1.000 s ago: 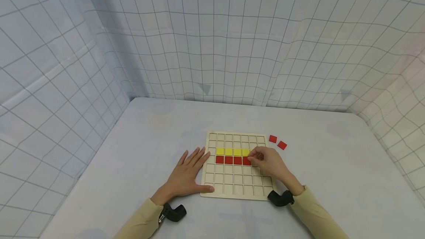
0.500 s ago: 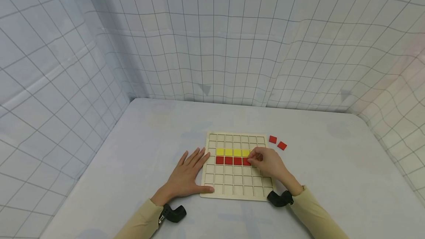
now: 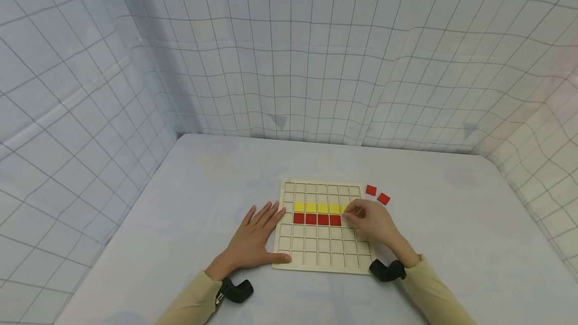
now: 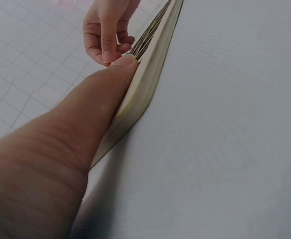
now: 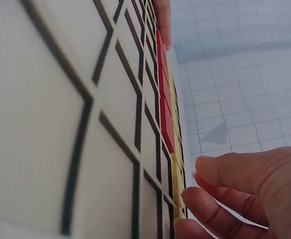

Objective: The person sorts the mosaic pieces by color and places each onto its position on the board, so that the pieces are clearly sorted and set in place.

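Note:
A pale wooden grid board (image 3: 311, 261) lies on the table. Yellow square tiles (image 3: 311, 207) fill a row of its cells, and several red square tiles (image 3: 311, 218) form the row just nearer. My left hand (image 3: 254, 239) is spread over the board's left edge, with its thumb (image 4: 100, 94) on the near left corner. Over the right part of the board, my right hand (image 3: 372, 222) hovers just past the last red tile, beside the yellow row. Its thumb and fingers are bent loosely; in the right wrist view no tile shows between them.
Two loose red tiles (image 3: 371, 190) (image 3: 384, 198) lie on the table past the board's far right corner. A white cloth with a dark grid (image 3: 289, 64) hangs behind and at both sides. Each wrist wears a black camera mount (image 3: 239, 291).
My right hand has drawn back a little to the right from the last red tile, which stays in its cell. More of the yellow row shows. My left hand has not moved.

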Tool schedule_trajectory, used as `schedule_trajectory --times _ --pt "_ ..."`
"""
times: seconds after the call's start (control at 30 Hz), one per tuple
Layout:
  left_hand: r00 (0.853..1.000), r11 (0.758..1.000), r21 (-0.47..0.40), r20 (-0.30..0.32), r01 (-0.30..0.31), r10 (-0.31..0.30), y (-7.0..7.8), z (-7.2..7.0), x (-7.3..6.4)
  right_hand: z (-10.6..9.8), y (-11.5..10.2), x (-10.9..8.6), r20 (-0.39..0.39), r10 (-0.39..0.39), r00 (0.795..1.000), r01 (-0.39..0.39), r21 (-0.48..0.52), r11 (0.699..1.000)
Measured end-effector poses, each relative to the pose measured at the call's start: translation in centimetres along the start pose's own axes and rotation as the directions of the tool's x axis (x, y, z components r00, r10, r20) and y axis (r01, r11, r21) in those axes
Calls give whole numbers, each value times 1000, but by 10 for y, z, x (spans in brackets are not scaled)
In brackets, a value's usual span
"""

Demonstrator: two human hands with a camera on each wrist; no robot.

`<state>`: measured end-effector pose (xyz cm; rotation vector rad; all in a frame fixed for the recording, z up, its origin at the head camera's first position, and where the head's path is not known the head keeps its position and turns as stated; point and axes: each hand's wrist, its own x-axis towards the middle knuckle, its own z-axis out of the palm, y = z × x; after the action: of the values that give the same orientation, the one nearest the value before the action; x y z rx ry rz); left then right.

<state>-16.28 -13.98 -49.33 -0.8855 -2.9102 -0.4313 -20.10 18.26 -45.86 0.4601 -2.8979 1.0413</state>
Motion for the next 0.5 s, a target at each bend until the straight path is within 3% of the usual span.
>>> schedule_trajectory --times 0.3,0.5 --pt "1000 1000 5 5 1 -1 1 -1 0 -24 22 0 -163 69 984 -83 -79 993" --pt "1000 1000 3 7 3 -3 1 -2 0 -38 34 -1 -199 134 971 -163 -137 977"
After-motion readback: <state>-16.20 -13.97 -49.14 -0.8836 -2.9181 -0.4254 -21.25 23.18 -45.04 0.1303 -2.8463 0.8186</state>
